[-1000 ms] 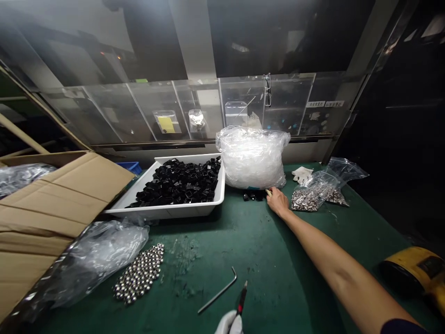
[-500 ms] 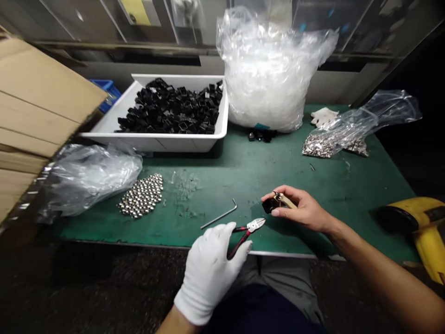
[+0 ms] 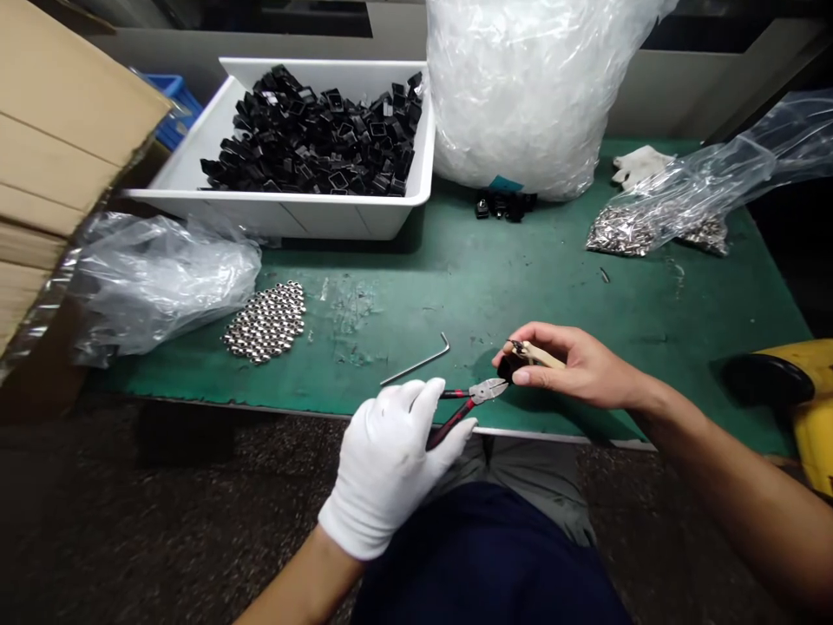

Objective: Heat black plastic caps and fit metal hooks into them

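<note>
My left hand (image 3: 394, 456), in a white glove, is closed around the red-and-black handles of a pair of cutting pliers (image 3: 487, 391). The jaws point right and meet the edge of a small black plastic part (image 3: 508, 368); whether they bite on it I cannot tell. My bare right hand (image 3: 579, 366) pinches that part between thumb and fingers, together with a beige strip-like piece (image 3: 541, 354). Fingers cover much of both. A hex key (image 3: 416, 360) lies on the green mat just beyond the pliers.
A white tray (image 3: 364, 217) of black plastic parts stands at the back left, beside a bulging clear bag (image 3: 521, 104). Small metal pieces (image 3: 266, 323) lie front left near crumpled plastic (image 3: 169, 278). A bag of metal pins (image 3: 625, 230) and a yellow tool (image 3: 807, 391) are at right.
The pliers have come closer to the black part, and their jaws now reach its edge. The camera view has tipped downward, so the bench appears higher in the picture.
</note>
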`<state>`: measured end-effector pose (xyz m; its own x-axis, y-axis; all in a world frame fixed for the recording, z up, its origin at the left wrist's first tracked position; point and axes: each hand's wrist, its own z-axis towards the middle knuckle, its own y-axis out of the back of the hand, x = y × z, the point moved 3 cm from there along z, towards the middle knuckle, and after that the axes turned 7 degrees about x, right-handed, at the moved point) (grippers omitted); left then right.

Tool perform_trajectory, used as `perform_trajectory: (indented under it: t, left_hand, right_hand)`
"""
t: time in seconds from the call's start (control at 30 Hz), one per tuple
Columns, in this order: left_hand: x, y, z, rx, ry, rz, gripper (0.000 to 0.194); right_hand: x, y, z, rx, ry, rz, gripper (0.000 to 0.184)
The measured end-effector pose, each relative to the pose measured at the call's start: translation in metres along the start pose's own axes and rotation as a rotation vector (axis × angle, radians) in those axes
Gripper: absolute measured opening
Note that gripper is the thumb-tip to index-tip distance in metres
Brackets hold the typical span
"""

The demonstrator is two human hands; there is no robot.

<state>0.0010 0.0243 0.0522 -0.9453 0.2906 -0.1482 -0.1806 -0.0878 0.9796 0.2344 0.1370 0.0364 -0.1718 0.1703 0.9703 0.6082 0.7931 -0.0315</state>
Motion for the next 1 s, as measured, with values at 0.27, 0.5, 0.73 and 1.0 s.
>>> perform_trajectory:
  t: [0.27, 0.5, 0.73, 1.0]
  left_hand:
    - [0.005, -0.007, 0.000, 0.037, -0.010, -0.093, 0.051]
    - [0.003, -0.029, -0.003, 0.229, 0.093, -0.537, 0.031]
    - [-0.003, -0.056, -0.017, 0.404, 0.623, -1.340, 0.047]
    - [-0.011, -0.065, -0.010, 0.449, 0.779, -1.773, 0.054]
  right_hand:
    - [0.004, -0.006, 0.000, -0.006, -0.017, -0.041, 0.031]
    - [0.006, -0.013, 0.006, -0.036, -0.021, -0.137, 0.031]
    - [-0.003, 0.005, 0.001, -0.315, -0.067, -0.523, 0.030]
    - [-0.042, 0.034, -0.009, -0.660, -0.037, -1.032, 0.044]
